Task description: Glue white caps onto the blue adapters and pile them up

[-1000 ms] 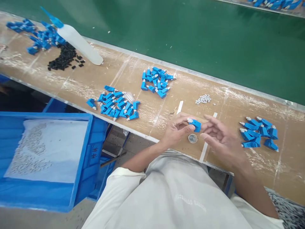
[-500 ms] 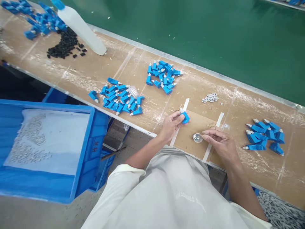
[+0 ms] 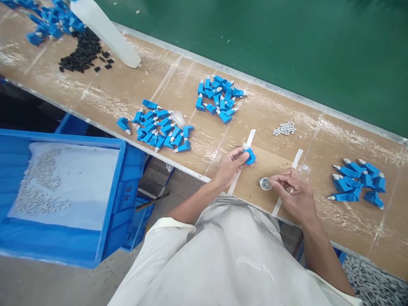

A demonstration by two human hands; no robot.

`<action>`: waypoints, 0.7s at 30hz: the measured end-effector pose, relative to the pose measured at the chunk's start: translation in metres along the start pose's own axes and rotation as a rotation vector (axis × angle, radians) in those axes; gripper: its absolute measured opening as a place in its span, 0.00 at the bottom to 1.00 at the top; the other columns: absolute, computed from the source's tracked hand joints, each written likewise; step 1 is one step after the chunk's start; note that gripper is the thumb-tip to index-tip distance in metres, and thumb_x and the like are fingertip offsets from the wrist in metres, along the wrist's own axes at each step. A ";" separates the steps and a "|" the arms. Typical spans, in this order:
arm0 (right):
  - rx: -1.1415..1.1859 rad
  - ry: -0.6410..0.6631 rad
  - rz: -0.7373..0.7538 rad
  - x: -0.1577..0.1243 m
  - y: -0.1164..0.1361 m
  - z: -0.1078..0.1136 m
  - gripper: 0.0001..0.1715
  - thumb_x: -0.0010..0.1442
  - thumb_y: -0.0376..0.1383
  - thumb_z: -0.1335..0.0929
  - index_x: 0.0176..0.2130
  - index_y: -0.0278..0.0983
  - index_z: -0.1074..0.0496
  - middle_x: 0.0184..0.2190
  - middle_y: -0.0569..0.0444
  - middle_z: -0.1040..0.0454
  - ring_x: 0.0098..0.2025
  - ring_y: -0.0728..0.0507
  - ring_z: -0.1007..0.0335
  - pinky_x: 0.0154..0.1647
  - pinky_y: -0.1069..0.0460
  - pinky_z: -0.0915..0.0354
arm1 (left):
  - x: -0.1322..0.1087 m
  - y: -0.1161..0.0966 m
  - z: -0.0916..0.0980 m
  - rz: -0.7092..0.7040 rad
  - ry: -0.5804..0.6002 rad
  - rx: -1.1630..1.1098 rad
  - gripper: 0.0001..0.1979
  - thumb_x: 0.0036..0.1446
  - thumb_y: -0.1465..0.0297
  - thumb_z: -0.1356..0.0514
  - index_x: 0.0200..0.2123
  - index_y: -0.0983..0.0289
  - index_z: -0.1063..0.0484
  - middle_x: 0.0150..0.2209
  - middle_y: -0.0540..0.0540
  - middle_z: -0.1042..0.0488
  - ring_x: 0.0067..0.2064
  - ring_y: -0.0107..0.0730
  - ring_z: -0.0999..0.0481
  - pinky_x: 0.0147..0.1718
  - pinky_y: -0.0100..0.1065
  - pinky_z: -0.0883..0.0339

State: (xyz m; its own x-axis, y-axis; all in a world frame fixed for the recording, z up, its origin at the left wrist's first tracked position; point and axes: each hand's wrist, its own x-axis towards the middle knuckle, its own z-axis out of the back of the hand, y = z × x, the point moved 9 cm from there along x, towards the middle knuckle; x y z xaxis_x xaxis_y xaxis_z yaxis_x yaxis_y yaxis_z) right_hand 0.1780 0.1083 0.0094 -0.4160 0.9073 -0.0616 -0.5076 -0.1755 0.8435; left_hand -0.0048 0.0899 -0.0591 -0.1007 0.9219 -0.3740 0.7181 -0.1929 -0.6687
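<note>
Between the thumb and fingers of my left hand [image 3: 230, 166] is a blue plastic part [image 3: 250, 156] with a whitish tip pointing up. My right hand [image 3: 292, 189] pinches a thin stick [image 3: 269, 182], whose far end reaches into a small round dish [image 3: 264, 184] of clear liquid. That dish sits on a cardboard sheet [image 3: 250, 189] between two strips of white tape. Beyond the sheet lies a small pile of grey pieces [image 3: 284, 128]. To the right of my right hand is a group of similar blue parts [image 3: 360, 180].
More blue parts lie in a cluster [image 3: 219, 97] and another cluster [image 3: 162, 127] left of my hands. A white bottle [image 3: 106, 34] stands beside black pieces [image 3: 81, 51]. A blue crate [image 3: 110, 204] with a white sheet and small pieces sits at the left, below the brown-covered bench [image 3: 134, 91].
The view has shifted slightly. My left hand still holds the blue part, and my right hand keeps the stick at the dish with its fingers a little more curled.
</note>
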 end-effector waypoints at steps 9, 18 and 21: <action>-0.015 -0.012 -0.019 0.004 0.001 -0.006 0.13 0.62 0.45 0.27 0.36 0.39 0.18 0.31 0.52 0.28 0.25 0.48 0.37 0.24 0.50 0.37 | 0.001 0.003 0.004 0.012 -0.021 0.000 0.24 0.43 0.56 0.23 0.37 0.67 0.21 0.34 0.55 0.22 0.40 0.36 0.19 0.43 0.36 0.27; -0.053 0.010 -0.003 0.007 0.002 -0.012 0.11 0.63 0.42 0.29 0.35 0.39 0.19 0.29 0.54 0.30 0.25 0.48 0.38 0.26 0.50 0.38 | 0.001 0.002 0.003 0.000 -0.006 -0.023 0.24 0.43 0.56 0.23 0.37 0.67 0.22 0.33 0.53 0.23 0.38 0.33 0.20 0.42 0.35 0.28; -0.057 0.011 0.011 0.007 0.004 -0.011 0.11 0.64 0.42 0.29 0.34 0.40 0.19 0.29 0.53 0.30 0.26 0.47 0.38 0.27 0.49 0.38 | 0.001 0.002 0.003 0.005 -0.004 -0.020 0.25 0.43 0.56 0.23 0.38 0.66 0.22 0.33 0.53 0.23 0.39 0.33 0.20 0.42 0.35 0.27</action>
State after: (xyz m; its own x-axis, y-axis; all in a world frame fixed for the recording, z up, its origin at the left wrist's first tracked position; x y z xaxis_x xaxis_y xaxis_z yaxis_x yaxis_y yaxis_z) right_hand 0.1646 0.1102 0.0066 -0.4297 0.9011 -0.0587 -0.5454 -0.2071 0.8122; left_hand -0.0056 0.0894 -0.0631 -0.0998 0.9197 -0.3798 0.7321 -0.1907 -0.6540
